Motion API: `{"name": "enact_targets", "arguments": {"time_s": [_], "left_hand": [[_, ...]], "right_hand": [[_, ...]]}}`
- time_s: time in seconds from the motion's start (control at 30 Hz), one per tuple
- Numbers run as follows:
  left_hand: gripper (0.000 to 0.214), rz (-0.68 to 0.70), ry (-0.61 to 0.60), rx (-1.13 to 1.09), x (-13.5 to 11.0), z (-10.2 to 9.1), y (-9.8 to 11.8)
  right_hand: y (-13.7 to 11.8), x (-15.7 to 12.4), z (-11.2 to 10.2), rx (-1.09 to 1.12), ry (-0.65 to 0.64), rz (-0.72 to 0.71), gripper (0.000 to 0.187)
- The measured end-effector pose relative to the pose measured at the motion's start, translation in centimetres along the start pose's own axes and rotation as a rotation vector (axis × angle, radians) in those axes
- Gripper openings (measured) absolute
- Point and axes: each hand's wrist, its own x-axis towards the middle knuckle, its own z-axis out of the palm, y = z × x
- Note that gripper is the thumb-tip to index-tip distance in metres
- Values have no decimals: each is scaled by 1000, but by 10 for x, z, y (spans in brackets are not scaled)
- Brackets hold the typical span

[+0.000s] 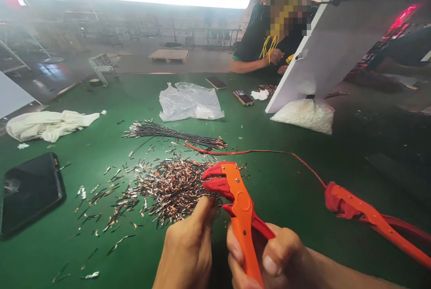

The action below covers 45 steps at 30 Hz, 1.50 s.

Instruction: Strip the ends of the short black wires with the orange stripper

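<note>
My right hand is wrapped around the handles of an orange and red wire stripper. Its red jaws point up and left, spread apart at the tip. Just left of the tool is my left hand, thumb upward and fingers closed in a pinch; whatever it grips is hidden behind the thumb. Past the thumb lies a heap of short black wire offcuts with copper ends. A bundle of long black wires rests behind the heap, beside a red cord.
A second wire stripper lies right, its jaws at the cord's end. A dark phone and white cloth sit left. Behind are a clear plastic bag, a tied white bag and a white panel. A person holds yellow wires opposite.
</note>
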Motion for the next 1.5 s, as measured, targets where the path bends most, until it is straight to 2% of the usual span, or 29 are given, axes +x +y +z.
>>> {"name": "enact_targets", "arguments": {"time_s": [0.17, 0.37, 0.53, 0.73, 1.03, 1.23, 1.4, 1.5], "left_hand": [[26, 42, 36, -33, 4, -4, 3], [25, 30, -15, -48, 0, -1, 8], [24, 29, -13, -53, -1, 2, 5], [24, 186, 28, 22, -4, 4, 1], [25, 180, 18, -24, -4, 5, 2], [23, 249, 77, -42, -4, 7, 1], [18, 223, 122, 38, -3, 10, -1], [19, 215, 104, 54, -2, 11, -2]], "right_hand": [[0, 0, 3, -2, 28, 19, 42], [-1, 1, 3, 11, 36, 49, 41], [1, 1, 3, 47, 25, 48, 37], [0, 0, 3, 44, 15, 35, 35], [6, 0, -2, 9, 76, 38, 22], [14, 2, -9, -94, 154, -27, 35], [12, 3, -16, -6, 97, 6, 37], [11, 2, -16, -51, 117, -45, 42]]}}
